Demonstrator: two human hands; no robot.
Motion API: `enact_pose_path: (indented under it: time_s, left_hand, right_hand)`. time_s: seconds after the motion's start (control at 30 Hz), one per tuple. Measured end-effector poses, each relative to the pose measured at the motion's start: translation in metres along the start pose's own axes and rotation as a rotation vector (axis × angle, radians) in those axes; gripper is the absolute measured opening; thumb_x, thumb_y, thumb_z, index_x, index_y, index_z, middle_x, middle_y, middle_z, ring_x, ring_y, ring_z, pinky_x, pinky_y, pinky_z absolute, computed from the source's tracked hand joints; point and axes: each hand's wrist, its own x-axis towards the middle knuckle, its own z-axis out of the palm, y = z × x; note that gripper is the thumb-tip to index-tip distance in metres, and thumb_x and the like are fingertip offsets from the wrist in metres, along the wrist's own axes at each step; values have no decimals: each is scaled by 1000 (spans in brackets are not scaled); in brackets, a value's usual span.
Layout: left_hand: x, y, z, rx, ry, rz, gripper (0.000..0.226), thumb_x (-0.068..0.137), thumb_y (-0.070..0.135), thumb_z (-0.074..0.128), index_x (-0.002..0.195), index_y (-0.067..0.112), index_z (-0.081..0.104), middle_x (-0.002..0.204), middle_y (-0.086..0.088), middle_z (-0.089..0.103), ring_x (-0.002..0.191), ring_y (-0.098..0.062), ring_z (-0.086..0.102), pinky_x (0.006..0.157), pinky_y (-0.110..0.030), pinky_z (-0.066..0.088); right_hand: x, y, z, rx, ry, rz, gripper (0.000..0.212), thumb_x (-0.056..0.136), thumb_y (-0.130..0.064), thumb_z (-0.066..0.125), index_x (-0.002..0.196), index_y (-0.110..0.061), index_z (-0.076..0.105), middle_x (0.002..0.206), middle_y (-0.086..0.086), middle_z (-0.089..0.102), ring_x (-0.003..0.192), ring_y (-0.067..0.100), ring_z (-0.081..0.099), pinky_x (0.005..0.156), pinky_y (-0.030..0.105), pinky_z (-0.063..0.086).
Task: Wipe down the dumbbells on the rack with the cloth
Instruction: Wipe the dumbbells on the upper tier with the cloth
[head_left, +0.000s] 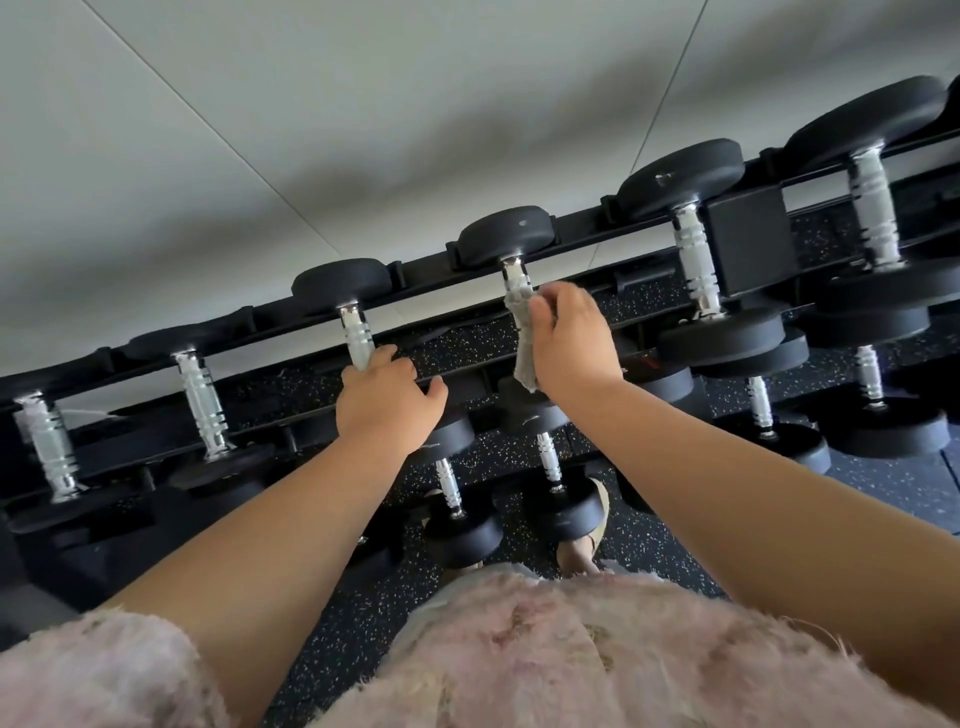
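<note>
A black rack (592, 240) holds a row of black dumbbells with silver handles along its top tier. My right hand (569, 340) grips a grey cloth (523, 332) wrapped round the handle of the middle dumbbell (506, 236); the cloth's end hangs below my fingers. My left hand (387, 397) holds the lower part of the handle of the neighbouring dumbbell (340, 283) to the left, fingers curled round it. The near heads of both dumbbells are hidden behind my hands.
More dumbbells sit left (200, 395) and right (693, 249) on the top tier, and smaller ones (449, 488) on a lower tier. A grey wall (311, 130) rises behind the rack. Speckled black rubber floor (649, 551) lies below, with my foot (582, 551) on it.
</note>
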Motion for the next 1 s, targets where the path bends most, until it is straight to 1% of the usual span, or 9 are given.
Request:
enact_pose_path:
  time_s: [0.07,0.17,0.27,0.37,0.47,0.7,0.8,0.9,1.0]
  left_hand:
    - [-2,-5,0,-2,29,21,52,99,62,47,128,26,70,164,13,37,127,-32,47,89,-39,54]
    - [-2,-5,1,9,39,21,48,98,62,48,125,28,70,166,14,36,128,-33,48,89,-39,53]
    - [-1,-5,4,-21,68,20,46,97,59,50,121,27,72,167,14,37,125,-34,50,93,-40,53]
    - [0,-9,8,-65,120,22,44,95,57,52,124,28,69,173,12,25,129,-35,50,96,-43,54]
    - [2,-11,11,-48,194,49,54,94,55,52,141,28,56,177,6,4,136,-38,48,107,-50,49]
    - [-2,-8,7,-40,205,42,50,93,52,54,135,26,60,177,5,1,135,-31,46,97,-46,52]
    - [-3,-8,7,-41,202,40,51,93,53,55,136,26,60,177,7,2,135,-31,46,92,-44,54]
    - [-2,-8,8,-45,190,31,53,93,54,54,138,27,60,177,8,1,135,-31,45,90,-44,56]
    - [-1,-8,8,-36,181,29,53,93,56,54,138,28,59,176,9,0,134,-31,45,87,-42,57]
  right_hand:
    - [8,-5,4,-37,-42,17,40,108,-44,43,137,-18,50,135,2,53,112,14,54,100,40,51]
    - [5,1,4,-376,-242,-92,63,101,-55,51,150,-18,35,144,7,45,122,27,56,99,45,53]
    - [-4,16,-1,-545,-317,-72,67,97,-57,56,147,-17,37,135,8,55,118,28,59,94,45,55]
    - [-6,18,-1,-514,-278,14,52,97,-56,56,130,-17,50,117,5,61,99,25,63,80,43,59]
    - [10,5,7,-503,-267,82,46,101,-51,54,126,-13,53,112,7,65,94,25,66,80,43,60]
    - [63,-17,8,-274,-143,20,38,103,-46,56,123,-13,56,110,5,65,97,23,66,83,38,56]
    - [45,-4,9,-149,-368,55,64,98,-51,56,150,-27,28,133,12,56,103,26,67,87,47,61]
    - [24,11,-1,-279,-595,-17,95,98,-44,54,159,-32,-17,163,9,22,138,35,45,111,54,44]
    - [23,17,-10,-382,-635,-58,100,99,-32,57,160,-27,-23,161,9,32,128,32,54,103,47,50]
